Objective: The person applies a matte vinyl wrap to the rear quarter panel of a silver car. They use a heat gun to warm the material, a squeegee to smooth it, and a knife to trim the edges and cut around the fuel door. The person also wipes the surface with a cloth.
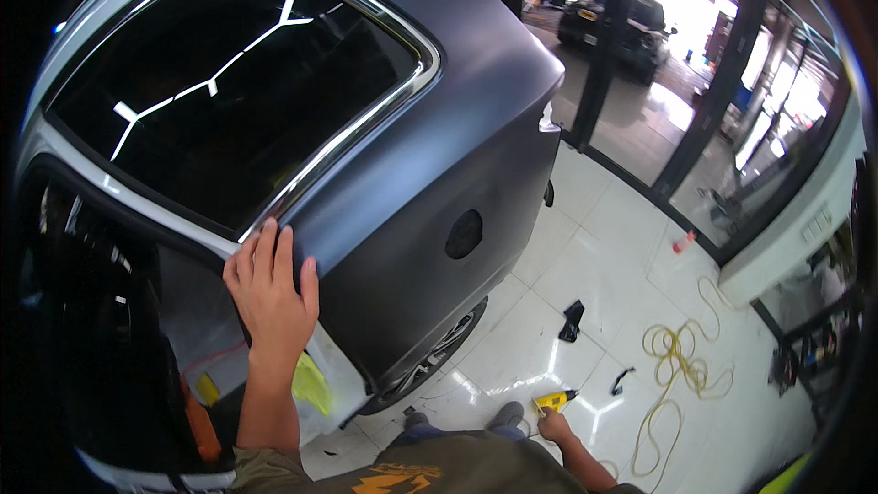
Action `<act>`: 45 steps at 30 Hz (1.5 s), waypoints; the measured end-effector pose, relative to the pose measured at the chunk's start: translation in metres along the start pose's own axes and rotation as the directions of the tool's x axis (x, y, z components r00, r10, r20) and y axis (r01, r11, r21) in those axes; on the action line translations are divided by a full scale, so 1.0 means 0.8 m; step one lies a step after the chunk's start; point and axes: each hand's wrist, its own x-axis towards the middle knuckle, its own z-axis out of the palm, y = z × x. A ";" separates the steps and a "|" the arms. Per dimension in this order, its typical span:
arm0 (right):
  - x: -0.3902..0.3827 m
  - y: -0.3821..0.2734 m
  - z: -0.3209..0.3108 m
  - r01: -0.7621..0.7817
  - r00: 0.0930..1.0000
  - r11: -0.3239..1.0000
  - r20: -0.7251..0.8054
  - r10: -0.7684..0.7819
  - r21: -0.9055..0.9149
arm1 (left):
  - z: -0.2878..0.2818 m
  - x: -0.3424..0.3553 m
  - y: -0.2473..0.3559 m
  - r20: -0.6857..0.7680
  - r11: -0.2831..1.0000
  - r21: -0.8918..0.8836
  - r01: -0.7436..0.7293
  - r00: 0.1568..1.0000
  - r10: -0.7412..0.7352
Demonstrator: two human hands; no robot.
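My left hand (273, 288) lies with its fingers stretched out at the front edge of a car's rear side panel (402, 220), wrapped in matte dark grey-blue film. Its fingertips touch the corner where the chrome window trim (334, 148) ends, below the dark side window (238, 73). Low on my right side, my right hand (552, 424) grips a yellow heat gun (551, 401) by its handle, with the black nozzle pointing right, away from the car. A round dark opening (464, 234) shows in the panel. Beneath it sits the rear wheel (439, 357).
A yellow cord (677, 357) lies looped on the white tiled floor (512, 348). Dark scraps (572, 321) lie nearer the car. A bright yellow-green cloth (311, 386) hangs at the door opening. Glass doors (640, 128) stand behind, with another dark car (622, 27) beyond.
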 end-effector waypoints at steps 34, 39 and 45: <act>0.541 0.077 -0.414 0.301 0.915 0.820 -0.390 -0.104 0.488 | 0.194 0.263 0.251 -0.121 0.972 -0.024 0.234 0.964 -0.235; 0.621 0.006 -0.485 0.367 0.904 0.765 -0.396 -0.160 0.530 | 0.206 0.280 0.258 -0.148 0.973 0.032 0.228 0.964 -0.221; 0.753 0.041 -0.453 0.572 0.806 0.802 -0.300 -0.510 0.171 | 0.232 0.287 0.306 -0.214 0.894 0.112 0.435 0.889 -0.406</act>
